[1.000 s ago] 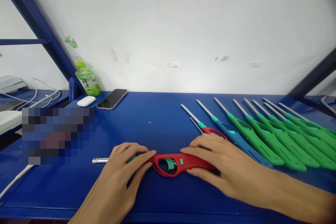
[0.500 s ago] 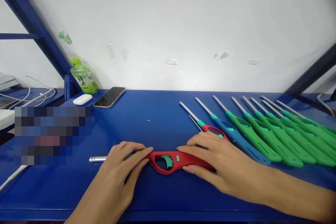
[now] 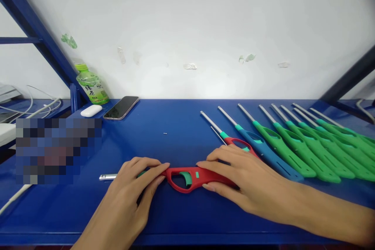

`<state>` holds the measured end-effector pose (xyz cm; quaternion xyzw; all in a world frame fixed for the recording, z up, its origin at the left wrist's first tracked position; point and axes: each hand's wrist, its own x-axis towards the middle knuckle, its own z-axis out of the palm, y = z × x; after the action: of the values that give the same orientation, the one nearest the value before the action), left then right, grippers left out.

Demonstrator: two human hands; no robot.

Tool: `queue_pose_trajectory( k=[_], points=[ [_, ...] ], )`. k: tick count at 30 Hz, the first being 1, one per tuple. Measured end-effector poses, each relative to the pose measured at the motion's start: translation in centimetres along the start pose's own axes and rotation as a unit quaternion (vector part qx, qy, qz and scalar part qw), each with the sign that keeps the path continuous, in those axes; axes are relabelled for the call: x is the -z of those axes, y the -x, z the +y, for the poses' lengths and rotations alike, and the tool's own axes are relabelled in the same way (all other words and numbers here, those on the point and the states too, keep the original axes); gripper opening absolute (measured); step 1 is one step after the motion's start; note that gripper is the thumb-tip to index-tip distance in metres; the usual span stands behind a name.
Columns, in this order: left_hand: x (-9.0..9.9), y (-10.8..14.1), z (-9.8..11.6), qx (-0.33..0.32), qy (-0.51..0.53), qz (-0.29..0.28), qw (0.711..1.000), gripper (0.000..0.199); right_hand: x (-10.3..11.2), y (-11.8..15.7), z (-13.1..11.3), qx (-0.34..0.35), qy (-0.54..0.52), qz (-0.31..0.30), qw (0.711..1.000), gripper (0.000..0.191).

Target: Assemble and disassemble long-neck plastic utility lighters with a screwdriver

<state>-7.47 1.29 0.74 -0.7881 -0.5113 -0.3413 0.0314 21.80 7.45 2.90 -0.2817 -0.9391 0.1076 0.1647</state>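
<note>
A red long-nosed gas lighter (image 3: 191,177) with a green trigger lies sideways on the blue table, its metal tube pointing left. My left hand (image 3: 133,187) grips it between thumb and fingers where the tube meets the body. On the handle, my right hand (image 3: 240,175) closes with thumb below and fingers above. The fingers cover part of the handle and the tube's base. Just behind my right hand lies another red lighter (image 3: 233,140), partly hidden by the hand, with a thin metal rod (image 3: 218,134) alongside it.
A blue lighter (image 3: 263,148) and several green lighters (image 3: 287,148) lie in a slanted row at right. A phone (image 3: 121,108), a white case (image 3: 91,110) and a green bottle (image 3: 92,86) are at back left. A tiny metal piece (image 3: 165,133) lies mid-table. A blurred patch covers the left side.
The view has shifted very slightly. Both hands keep their hold on the red lighter, which stays in almost the same place.
</note>
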Motion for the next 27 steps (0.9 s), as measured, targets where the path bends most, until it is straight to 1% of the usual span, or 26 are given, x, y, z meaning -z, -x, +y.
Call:
queue_pose_trajectory(
  k=[7,13,18,24,27],
  points=[
    [0.17,-0.13,0.26,-0.002,-0.004,0.009,1.0,0.023,-0.02,0.1,0.02,0.016,0.0,0.006,1.0,0.04],
    [0.01,-0.04,0.02,0.0,-0.002,-0.009,1.0,0.023,0.01,-0.1,0.05,0.01,-0.002,-0.008,1.0,0.039],
    [-0.11,0.06,-0.19,-0.007,0.005,-0.009,1.0,0.023,-0.13,0.0,0.15,0.009,0.004,-0.006,1.0,0.04],
    [-0.04,-0.19,-0.05,-0.016,0.009,0.001,1.0,0.026,-0.13,0.4,0.26,0.032,0.028,0.018,0.999,0.043],
    [-0.04,-0.3,0.06,-0.013,0.003,0.0,1.0,0.027,0.22,0.34,0.29,0.04,0.035,0.045,0.998,0.034]
  ],
)
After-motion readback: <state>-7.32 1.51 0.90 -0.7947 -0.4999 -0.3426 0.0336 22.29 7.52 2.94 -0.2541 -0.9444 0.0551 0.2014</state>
